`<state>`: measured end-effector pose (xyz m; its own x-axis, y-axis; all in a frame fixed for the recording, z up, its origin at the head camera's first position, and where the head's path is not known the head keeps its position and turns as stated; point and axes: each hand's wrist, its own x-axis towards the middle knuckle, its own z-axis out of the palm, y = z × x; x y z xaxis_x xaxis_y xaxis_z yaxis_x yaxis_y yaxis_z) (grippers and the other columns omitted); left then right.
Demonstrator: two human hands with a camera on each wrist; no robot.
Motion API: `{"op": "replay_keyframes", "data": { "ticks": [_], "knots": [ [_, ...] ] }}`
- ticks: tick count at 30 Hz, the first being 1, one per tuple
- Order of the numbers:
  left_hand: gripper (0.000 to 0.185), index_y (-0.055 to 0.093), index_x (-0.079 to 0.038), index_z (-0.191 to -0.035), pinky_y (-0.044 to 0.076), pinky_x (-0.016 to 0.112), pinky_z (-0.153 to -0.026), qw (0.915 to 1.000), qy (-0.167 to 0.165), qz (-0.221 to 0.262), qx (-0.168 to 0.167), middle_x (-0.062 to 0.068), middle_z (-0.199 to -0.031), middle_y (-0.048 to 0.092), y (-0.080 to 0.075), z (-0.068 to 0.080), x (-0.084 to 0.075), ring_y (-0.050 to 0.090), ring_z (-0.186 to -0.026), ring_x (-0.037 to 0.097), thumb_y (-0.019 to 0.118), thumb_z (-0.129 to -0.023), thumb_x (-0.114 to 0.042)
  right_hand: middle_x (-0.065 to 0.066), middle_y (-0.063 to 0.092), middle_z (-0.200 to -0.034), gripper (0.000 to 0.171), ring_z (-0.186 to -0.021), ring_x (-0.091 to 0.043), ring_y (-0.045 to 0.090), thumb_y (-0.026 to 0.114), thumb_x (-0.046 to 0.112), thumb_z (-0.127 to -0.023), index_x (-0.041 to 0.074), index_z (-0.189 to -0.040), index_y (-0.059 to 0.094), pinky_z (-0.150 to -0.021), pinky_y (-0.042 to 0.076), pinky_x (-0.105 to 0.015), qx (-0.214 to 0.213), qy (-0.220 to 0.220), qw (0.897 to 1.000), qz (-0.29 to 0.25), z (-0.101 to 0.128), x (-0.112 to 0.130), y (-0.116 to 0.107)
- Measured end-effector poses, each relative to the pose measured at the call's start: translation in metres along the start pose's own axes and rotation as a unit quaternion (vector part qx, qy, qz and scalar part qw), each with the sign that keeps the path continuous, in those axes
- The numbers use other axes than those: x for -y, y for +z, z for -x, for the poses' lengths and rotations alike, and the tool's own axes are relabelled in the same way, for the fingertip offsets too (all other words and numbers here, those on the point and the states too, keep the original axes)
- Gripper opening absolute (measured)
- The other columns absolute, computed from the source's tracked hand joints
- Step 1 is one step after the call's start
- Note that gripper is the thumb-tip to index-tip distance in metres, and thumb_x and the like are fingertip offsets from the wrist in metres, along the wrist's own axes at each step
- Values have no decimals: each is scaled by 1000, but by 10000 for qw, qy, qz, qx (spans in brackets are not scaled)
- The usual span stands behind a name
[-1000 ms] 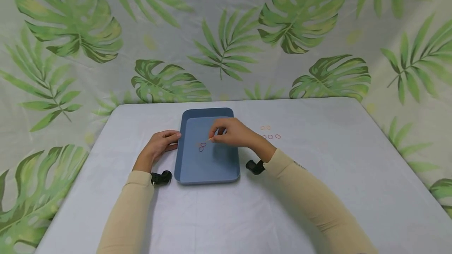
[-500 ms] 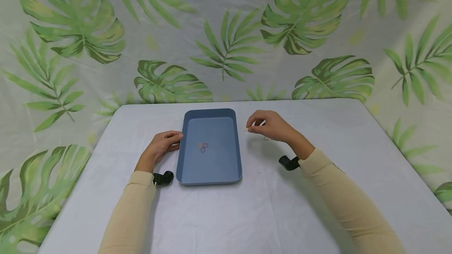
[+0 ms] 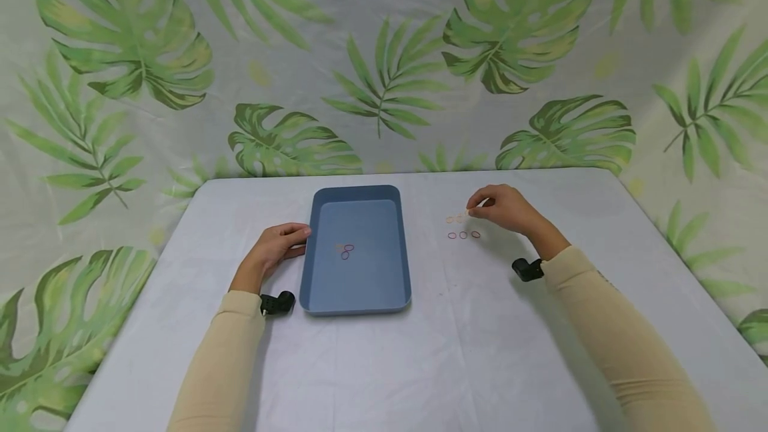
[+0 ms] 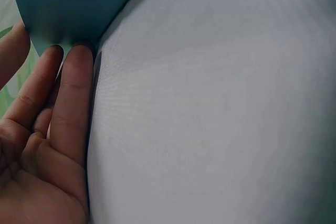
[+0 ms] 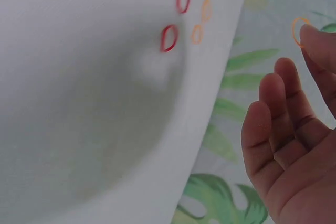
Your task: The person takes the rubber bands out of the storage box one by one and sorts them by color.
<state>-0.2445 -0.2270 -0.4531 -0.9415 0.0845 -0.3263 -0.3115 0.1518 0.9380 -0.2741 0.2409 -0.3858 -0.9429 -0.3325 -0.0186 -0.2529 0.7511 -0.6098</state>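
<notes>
1 orange band (image 5: pixel 299 31) was pinched in the right hand (image 3: pixel 503 209); lifting straight kept neighbours undisturbed, while left hand (image 3: pixel 275 247) lay relaxed against the tray (image 3: pixel 360 302).

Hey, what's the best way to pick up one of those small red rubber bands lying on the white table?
Come from straight above with the right hand and pinch one side of a small red rubber band. It lies flat on the white table as a thin open loop, so fingertips probably must nip its edge.

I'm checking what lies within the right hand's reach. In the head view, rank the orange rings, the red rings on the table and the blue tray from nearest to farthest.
1. Orange rings, at the right hand's fingertips.
2. Red rings, just below them on the table.
3. Blue tray, far to the left, beside the left hand.
</notes>
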Motion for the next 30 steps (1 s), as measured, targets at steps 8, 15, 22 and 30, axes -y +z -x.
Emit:
{"op": "replay_keyframes", "data": {
  "ticks": [8,15,22,30],
  "knots": [
    [52,52,3,-140,60,18,-86,10000,4,-44,7,6,-123,63,0,0,0,64,-93,-2,64,-98,-25,-15,71,-110,16,-99,-30,64,67,18,-95,7,-105,73,-77,52,-31,-34,98,9999,47,1,-12,0],
    [53,52,3,-140,59,18,-87,10000,9,-22,34,3,-120,63,-1,1,0,64,-93,-2,65,-98,-25,-16,72,-108,16,-100,-31,63,66,16,-95,6,-104,74,-76,50,-31,-59,247,9996,120,-3,-24,2],
    [52,52,3,-140,60,19,-88,10000,-27,-2,8,1,-118,63,0,1,1,64,-94,-1,65,-98,-25,-16,71,-108,16,-95,-30,61,64,17,-94,6,-103,74,-67,48,-26,110,512,9985,129,-14,-32,10],
    [52,52,3,-140,60,19,-88,10000,-40,-23,-29,6,-124,61,1,0,1,64,-94,-1,65,-98,-24,-15,70,-108,16,-90,-26,59,65,17,-94,7,-102,74,-66,47,-25,101,631,9979,118,-17,-34,13]
  ]
}}
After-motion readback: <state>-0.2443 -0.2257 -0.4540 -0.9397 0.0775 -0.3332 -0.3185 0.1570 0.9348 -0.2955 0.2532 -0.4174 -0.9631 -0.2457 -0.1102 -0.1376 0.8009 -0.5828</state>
